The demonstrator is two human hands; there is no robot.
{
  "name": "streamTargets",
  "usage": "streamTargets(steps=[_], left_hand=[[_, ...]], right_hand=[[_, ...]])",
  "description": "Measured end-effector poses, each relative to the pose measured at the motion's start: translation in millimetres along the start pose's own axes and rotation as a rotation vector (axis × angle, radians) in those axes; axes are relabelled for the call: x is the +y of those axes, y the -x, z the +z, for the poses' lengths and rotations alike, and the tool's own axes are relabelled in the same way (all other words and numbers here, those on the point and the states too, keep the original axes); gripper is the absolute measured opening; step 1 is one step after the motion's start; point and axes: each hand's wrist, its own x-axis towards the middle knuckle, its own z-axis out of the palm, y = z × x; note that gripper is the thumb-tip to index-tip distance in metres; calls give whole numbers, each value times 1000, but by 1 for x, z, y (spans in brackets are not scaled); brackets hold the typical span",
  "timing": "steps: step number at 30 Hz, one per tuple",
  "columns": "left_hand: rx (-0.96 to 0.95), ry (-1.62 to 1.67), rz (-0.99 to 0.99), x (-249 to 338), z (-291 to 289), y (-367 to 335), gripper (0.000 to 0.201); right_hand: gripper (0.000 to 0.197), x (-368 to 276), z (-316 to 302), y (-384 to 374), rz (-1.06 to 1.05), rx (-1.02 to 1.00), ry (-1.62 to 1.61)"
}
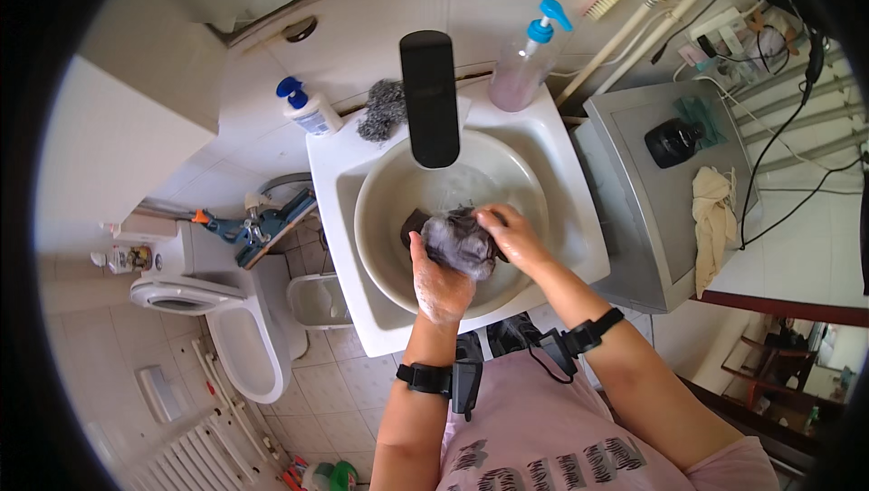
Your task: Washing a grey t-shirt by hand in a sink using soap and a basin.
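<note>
A wad of dark grey cloth (pixel 460 242), covered in suds, is bunched between my hands over the basin. My left hand (pixel 441 287) cups it from the near left side, with foam on the palm and wrist. From the right, my right hand (pixel 511 233) grips the cloth's edge with bent fingers. Below them is a round off-white basin (pixel 373 260) with cloudy water in it, set in the white sink (pixel 579 228). A dark brown piece (pixel 414 228) shows beside the cloth at the left; I cannot tell what it is. The black faucet (pixel 430 97) reaches out over the basin's far part.
On the sink's back ledge are a white pump bottle (pixel 308 109), a grey scouring mesh (pixel 383 111) and a clear blue-topped pump bottle (pixel 520 70). A grey cabinet (pixel 647 210) at the right bears a dark bottle (pixel 672 143) and a beige cloth (pixel 713 224). A toilet (pixel 244 355) stands left.
</note>
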Motion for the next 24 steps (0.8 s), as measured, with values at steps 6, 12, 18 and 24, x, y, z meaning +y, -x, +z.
streamTargets(steps=[6, 12, 18, 24], left_hand=[[-33, -21, -54, -4, -25, -5, 30], [75, -145, -7, -6, -23, -3, 25], [-20, 108, -243, -2, -41, -13, 49], [338, -210, 59, -43, -15, -20, 29]], right_hand=[[89, -27, 16, 19, 45, -230, 275], [68, -42, 3, 25, 328, -98, -40], [46, -56, 23, 65, -443, -391, 543], [20, -26, 12, -2, -58, -12, 815]])
